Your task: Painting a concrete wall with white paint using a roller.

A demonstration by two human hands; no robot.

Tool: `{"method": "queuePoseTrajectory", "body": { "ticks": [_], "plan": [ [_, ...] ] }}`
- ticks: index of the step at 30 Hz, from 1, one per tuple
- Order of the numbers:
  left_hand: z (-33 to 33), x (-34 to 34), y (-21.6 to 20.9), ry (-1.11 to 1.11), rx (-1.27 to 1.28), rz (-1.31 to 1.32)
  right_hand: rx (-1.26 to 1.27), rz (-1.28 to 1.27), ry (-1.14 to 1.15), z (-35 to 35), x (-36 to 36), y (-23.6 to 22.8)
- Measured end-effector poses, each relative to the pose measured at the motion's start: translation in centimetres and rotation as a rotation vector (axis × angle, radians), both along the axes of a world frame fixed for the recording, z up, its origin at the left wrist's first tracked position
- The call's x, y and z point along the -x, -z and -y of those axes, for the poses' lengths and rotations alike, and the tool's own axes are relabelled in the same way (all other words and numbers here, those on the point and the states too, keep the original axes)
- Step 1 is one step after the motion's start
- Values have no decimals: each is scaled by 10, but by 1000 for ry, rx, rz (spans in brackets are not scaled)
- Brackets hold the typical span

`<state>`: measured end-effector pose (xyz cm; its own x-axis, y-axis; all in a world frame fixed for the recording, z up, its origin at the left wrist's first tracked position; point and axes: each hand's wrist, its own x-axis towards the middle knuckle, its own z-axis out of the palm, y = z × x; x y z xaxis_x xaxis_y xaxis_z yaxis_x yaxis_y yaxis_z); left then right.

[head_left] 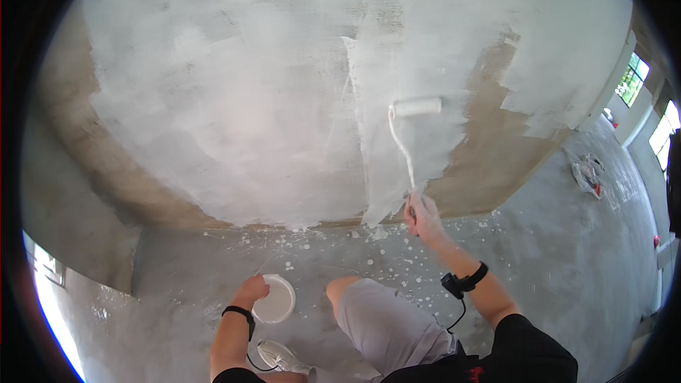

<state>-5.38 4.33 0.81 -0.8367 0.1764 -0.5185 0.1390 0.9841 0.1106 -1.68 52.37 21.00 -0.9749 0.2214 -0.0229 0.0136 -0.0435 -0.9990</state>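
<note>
My right hand is closed around the handle of a paint roller. Its white sleeve lies against the wall, over a patch of whitish coating right of the middle. Down at the lower left, my left hand is closed at the upper left rim of a round white bucket. Pale paint shows inside the bucket. The fingertips are partly hidden, so I cannot see whether they grip the rim or a handle.
White drips dot the grey concrete floor along the wall's foot. Bare brown wall shows at the lower right and along the left edge. A clear plastic bag lies far right, near windows. My shoe stands just below the bucket.
</note>
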Motion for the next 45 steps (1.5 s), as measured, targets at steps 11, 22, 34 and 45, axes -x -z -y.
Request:
{"method": "queuePoseTrajectory", "body": {
  "ticks": [11,22,34,45],
  "plan": [
    [-26,1,-34,-140,-18,191,-60,-224,-225,32,61,-167],
    [-25,-5,-33,-123,-32,153,172,-40,-182,66,52,-27],
    [-21,-1,-27,-121,-3,138,61,-306,-269,97,104,-167],
    [5,-14,29,8,-16,-9,181,-41,-252,83,47,-46]
  ]
}}
